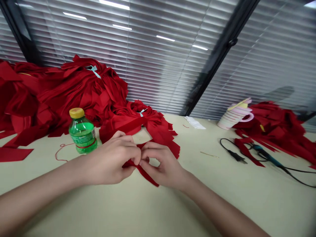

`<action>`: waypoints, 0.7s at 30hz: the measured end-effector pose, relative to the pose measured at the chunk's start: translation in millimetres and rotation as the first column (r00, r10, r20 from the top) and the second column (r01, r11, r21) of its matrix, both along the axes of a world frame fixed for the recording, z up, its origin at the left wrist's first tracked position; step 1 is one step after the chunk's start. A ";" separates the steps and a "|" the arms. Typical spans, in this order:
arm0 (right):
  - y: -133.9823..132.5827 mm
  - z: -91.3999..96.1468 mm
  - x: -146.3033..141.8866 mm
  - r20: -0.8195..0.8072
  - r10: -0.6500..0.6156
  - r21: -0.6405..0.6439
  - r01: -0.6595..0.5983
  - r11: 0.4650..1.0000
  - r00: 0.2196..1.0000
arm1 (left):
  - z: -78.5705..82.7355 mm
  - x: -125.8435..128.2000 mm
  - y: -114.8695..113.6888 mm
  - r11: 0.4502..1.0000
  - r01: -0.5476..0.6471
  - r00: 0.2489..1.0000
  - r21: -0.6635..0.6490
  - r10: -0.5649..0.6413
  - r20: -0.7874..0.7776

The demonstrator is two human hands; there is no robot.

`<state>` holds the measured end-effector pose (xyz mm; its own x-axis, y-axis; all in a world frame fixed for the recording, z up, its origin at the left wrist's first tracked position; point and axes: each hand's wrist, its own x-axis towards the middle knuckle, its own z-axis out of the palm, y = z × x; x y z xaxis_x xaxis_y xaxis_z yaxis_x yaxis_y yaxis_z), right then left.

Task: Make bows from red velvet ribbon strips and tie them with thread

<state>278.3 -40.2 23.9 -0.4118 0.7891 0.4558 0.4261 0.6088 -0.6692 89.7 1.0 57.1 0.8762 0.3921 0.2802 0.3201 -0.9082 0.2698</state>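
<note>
While pinching a narrow strip of red felt (pixel 149 177) at the centre of the view, both hands curled inward, fingertips almost touching: left hand (pixel 111 161) arriving from 9 o'clock, right hand (pixel 161 166) from 3 o'clock. Loose end of the strip trailing toward 5 o'clock. Best handling here: a firm, even pinch close to the working point, felt flat, no twisting. Directly behind the hands at 12 o'clock, a heap of red felt strips (pixel 133 123); toward 10 o'clock, a larger red heap (pixel 79 89) and a green plastic bottle (pixel 82 133). Toward 2 o'clock on the cream tabletop (pixel 222 200), a black-corded tool with a teal handle (pixel 266 156) and a third red heap (pixel 274 131).
</note>
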 end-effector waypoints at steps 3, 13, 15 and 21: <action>-2.7 -4.7 -3.5 0.145 -0.186 0.370 0.121 0.921 0.972 | -7.0 2.7 5.7 0.990 -0.114 0.990 0.082 0.106 0.094; -2.2 -39.5 -13.7 0.336 -0.375 0.624 0.094 0.776 0.864 | -6.4 2.2 7.1 0.955 -0.277 0.898 0.110 0.216 0.383; -5.1 -41.1 -15.5 0.388 -0.305 0.561 0.039 0.827 0.870 | -6.6 1.5 7.3 0.954 -0.266 0.893 0.135 0.191 0.407; -16.9 -1.2 -11.4 0.239 -0.024 0.402 -0.077 0.913 0.971 | -7.4 2.2 10.9 0.969 -0.226 0.893 0.096 0.167 0.418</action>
